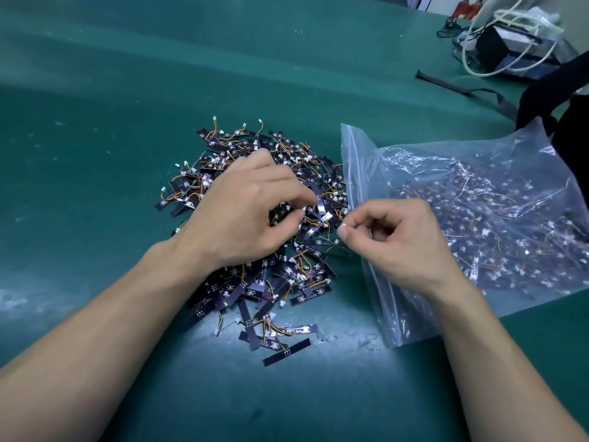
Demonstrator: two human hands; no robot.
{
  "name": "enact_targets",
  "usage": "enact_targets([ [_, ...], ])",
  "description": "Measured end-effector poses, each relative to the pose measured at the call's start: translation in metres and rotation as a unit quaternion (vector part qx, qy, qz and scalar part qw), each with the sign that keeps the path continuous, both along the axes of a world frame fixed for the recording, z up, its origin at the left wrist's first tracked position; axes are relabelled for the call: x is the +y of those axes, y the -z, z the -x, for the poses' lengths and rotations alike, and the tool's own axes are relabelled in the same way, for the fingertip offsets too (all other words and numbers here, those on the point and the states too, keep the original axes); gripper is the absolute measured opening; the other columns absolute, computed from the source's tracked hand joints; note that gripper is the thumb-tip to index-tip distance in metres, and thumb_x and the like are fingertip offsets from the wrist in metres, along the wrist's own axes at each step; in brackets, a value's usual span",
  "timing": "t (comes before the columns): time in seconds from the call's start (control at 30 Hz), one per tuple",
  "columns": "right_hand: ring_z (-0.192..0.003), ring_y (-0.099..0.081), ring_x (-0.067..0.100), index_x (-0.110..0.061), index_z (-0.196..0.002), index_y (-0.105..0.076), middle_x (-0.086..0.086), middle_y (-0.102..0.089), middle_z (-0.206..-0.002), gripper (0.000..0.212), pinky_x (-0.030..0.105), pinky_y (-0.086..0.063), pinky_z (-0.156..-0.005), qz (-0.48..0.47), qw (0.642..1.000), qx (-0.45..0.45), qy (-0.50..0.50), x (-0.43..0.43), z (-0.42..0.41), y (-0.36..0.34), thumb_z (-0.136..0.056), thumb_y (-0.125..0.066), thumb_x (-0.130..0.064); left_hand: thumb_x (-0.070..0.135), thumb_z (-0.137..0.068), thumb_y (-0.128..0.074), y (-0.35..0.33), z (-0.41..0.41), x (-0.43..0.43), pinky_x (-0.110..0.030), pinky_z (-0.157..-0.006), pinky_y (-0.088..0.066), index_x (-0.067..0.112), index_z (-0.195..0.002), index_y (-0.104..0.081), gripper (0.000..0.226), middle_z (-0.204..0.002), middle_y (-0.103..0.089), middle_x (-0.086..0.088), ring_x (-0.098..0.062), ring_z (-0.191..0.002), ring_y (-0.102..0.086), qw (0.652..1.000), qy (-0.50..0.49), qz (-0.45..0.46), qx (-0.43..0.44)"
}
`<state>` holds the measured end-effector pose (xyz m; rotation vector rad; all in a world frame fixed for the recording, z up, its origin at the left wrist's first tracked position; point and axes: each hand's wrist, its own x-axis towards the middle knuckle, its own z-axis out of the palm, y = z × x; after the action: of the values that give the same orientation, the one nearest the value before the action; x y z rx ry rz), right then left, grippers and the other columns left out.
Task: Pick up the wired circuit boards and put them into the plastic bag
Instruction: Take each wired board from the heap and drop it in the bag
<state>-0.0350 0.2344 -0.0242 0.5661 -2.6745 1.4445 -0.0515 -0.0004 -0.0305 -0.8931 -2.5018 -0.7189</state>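
green matting (95,154) covers the bench, and on it lies a heap of dark, narrow wired circuit boards (287,282) with orange and yellow leads and white plugs. just right of it is a clear plastic zip bag (353,161), already holding many boards. the left hand (242,212) is curled over the heap, thumb and forefinger pinching narrowly at a board. the right hand (404,240) rests on the bag's mouth, pinching something small and white, seemingly a plug.

the leads look tangled, so one lift could drag several boards along and scatter them. the bag's mouth lies nearly flat, so a board could catch on the zip strip and fall short.

a black strap (462,87), looped white cables (510,36) and dark fabric (570,122) sit far right, well apart from the heap.
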Motion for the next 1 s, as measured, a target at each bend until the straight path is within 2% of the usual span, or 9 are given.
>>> enact_targets([
  [0.13, -0.050, -0.035, 0.015, -0.019, -0.069, -0.072, -0.011, -0.052, -0.054, 0.011, 0.024, -0.028, -0.048, 0.064, 0.998, -0.004, 0.021, -0.0005, 0.0007, -0.0029, -0.079, -0.074, -0.024, 0.025, -0.091, -0.070, 0.0025, 0.0005, 0.0010, -0.048, -0.076, -0.047, 0.019, -0.108, -0.076, 0.020, -0.098, -0.071, 0.007, -0.024, -0.086, -0.054, 0.999, 0.038, 0.002, -0.008],
  [0.3, -0.053, -0.040, 0.009, -0.024, -0.073, -0.073, -0.015, -0.055, -0.056, 0.008, 0.017, -0.032, -0.050, 0.100, 0.995, -0.010, 0.016, -0.0035, 0.0007, -0.0033, -0.081, -0.074, -0.022, 0.039, -0.090, -0.073, 0.0058, 0.0005, 0.0027, -0.047, -0.076, -0.047, 0.020, -0.109, -0.076, 0.026, -0.100, -0.070, 0.008, -0.019, -0.086, -0.053, 0.998, 0.056, -0.015, -0.020],
  [0.53, -0.052, -0.040, 0.006, -0.025, -0.078, -0.073, -0.015, -0.057, -0.059, 0.006, 0.015, -0.033, -0.051, 0.111, 0.994, -0.003, 0.006, -0.0073, -0.0006, -0.0027, -0.082, -0.074, -0.021, 0.032, -0.094, -0.073, 0.0084, 0.0011, 0.0058, -0.044, -0.071, -0.049, 0.018, -0.098, -0.080, 0.016, -0.091, -0.073, 0.006, -0.024, -0.077, -0.055, 0.997, 0.066, -0.035, 0.003],
  [0.7, -0.049, -0.036, 0.003, -0.025, -0.093, -0.076, -0.014, -0.060, -0.066, 0.012, 0.013, -0.028, -0.048, 0.123, 0.992, -0.002, 0.031, -0.0056, -0.0006, -0.0025, -0.087, -0.068, -0.019, 0.029, -0.092, -0.076, 0.0086, 0.0023, 0.0040, -0.043, -0.065, -0.048, 0.018, -0.099, -0.082, 0.014, -0.090, -0.074, 0.006, -0.025, -0.073, -0.054, 0.996, 0.048, -0.058, 0.054],
  [0.77, -0.047, -0.035, 0.002, -0.027, -0.095, -0.076, -0.015, -0.060, -0.062, 0.014, 0.014, -0.027, -0.048, 0.096, 0.995, 0.000, 0.041, -0.0036, 0.0007, -0.0019, -0.088, -0.066, -0.022, 0.027, -0.092, -0.076, 0.0080, 0.0023, 0.0035, -0.040, -0.065, -0.048, 0.019, -0.100, -0.082, 0.014, -0.090, -0.074, 0.006, -0.025, -0.072, -0.053, 0.994, 0.042, -0.068, 0.071],
  [0.83, -0.048, -0.038, 0.007, -0.030, -0.092, -0.076, -0.008, -0.060, -0.057, 0.012, 0.022, -0.029, -0.050, 0.054, 0.998, -0.001, 0.031, -0.0033, 0.0012, -0.0010, -0.088, -0.065, -0.030, 0.026, -0.092, -0.077, 0.0073, 0.0019, 0.0035, -0.039, -0.065, -0.047, 0.019, -0.101, -0.082, 0.013, -0.091, -0.075, 0.005, -0.026, -0.070, -0.051, 0.993, 0.035, -0.072, 0.085],
  [0.9, -0.052, -0.045, 0.024, -0.029, -0.084, -0.075, 0.005, -0.063, -0.062, 0.012, 0.030, -0.034, -0.053, 0.035, 0.999, -0.008, 0.020, -0.0041, 0.0010, -0.0009, -0.087, -0.065, -0.033, 0.025, -0.091, -0.078, 0.0067, 0.0019, 0.0033, -0.040, -0.064, -0.047, 0.018, -0.101, -0.082, 0.013, -0.090, -0.075, 0.005, -0.028, -0.069, -0.051, 0.992, 0.031, -0.076, 0.098],
  [0.93, -0.054, -0.047, 0.026, -0.027, -0.082, -0.075, 0.005, -0.064, -0.064, 0.012, 0.031, -0.036, -0.054, 0.038, 0.999, -0.009, 0.016, -0.0042, 0.0009, -0.0010, -0.087, -0.065, -0.032, 0.025, -0.091, -0.078, 0.0066, 0.0021, 0.0030, -0.041, -0.064, -0.047, 0.018, -0.101, -0.082, 0.013, -0.090, -0.075, 0.004, -0.028, -0.069, -0.052, 0.991, 0.031, -0.078, 0.104],
  [1.0, -0.054, -0.044, 0.016, -0.025, -0.079, -0.073, -0.003, -0.061, -0.061, 0.010, 0.027, -0.035, -0.053, 0.059, 0.998, -0.010, 0.016, -0.0038, 0.0014, -0.0010, -0.086, -0.067, -0.029, 0.026, -0.091, -0.077, 0.0064, 0.0025, 0.0027, -0.043, -0.063, -0.048, 0.018, -0.102, -0.082, 0.014, -0.091, -0.075, 0.004, -0.029, -0.070, -0.053, 0.991, 0.032, -0.076, 0.105],
])
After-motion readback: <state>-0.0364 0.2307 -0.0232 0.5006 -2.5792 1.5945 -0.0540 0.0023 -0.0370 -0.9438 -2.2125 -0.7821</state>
